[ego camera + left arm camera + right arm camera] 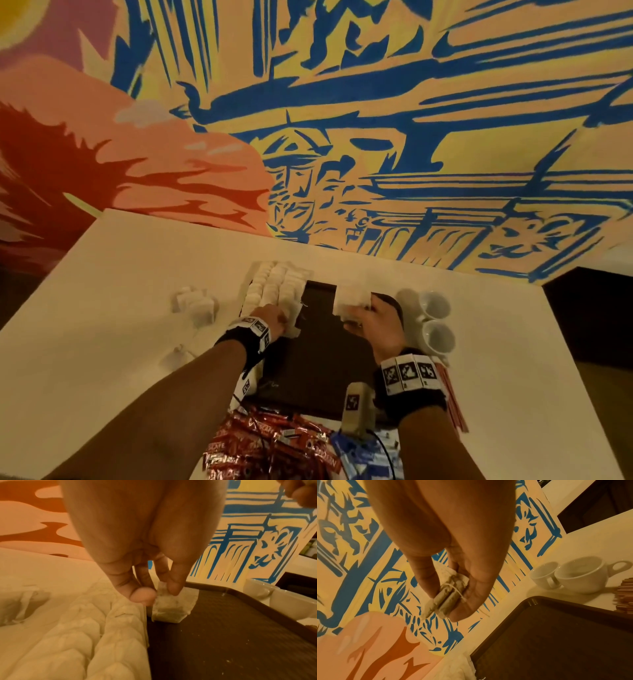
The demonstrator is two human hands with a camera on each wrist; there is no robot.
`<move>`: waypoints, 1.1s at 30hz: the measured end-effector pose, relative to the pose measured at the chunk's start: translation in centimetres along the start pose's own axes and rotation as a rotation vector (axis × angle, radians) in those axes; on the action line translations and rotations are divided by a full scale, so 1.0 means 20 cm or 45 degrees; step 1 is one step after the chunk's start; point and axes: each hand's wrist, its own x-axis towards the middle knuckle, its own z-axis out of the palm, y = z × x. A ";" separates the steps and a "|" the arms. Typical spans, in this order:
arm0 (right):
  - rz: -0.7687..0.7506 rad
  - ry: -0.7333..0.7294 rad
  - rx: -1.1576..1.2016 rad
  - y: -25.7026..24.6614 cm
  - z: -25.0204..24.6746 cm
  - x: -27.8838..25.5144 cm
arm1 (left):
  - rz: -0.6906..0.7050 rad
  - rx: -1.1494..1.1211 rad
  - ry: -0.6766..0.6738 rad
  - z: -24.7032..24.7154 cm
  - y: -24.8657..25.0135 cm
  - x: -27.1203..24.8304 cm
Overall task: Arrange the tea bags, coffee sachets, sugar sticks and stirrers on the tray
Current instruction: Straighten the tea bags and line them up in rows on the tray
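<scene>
A dark brown tray [322, 359] lies mid-table. Rows of white tea bags [274, 287] fill its left part. My left hand [157, 593] pinches one tea bag [173, 608] between thumb and fingers, standing it on the tray floor [223, 642] against the right end of the rows [102, 635]. My right hand [452, 601] pinches a small stack of tea bags [436, 601] with a string round them, held above the tray's far edge [530, 599]. Red coffee sachets [267, 442] and blue sugar sticks [363, 455] lie heaped at the near edge. Stirrers [452, 394] lie right of the tray.
Two white cups [435, 305] stand on the table just right of the tray, close to my right hand. Loose tea bags [195, 303] lie on the table left of the tray. A painted wall [376, 137] rises behind the table's far edge.
</scene>
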 end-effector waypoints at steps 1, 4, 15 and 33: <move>-0.008 -0.010 -0.009 0.00 0.00 0.00 | -0.021 0.009 0.015 0.00 -0.01 0.01; -0.018 -0.025 -0.041 0.01 0.01 0.01 | -0.030 0.032 0.088 -0.01 -0.02 0.04; -0.074 -0.137 0.060 -0.04 0.05 0.03 | 0.010 -0.205 0.395 -0.13 0.08 -0.03; -0.454 -0.529 0.224 -0.22 -0.07 -0.30 | 0.558 -0.968 0.489 -0.36 0.49 -0.88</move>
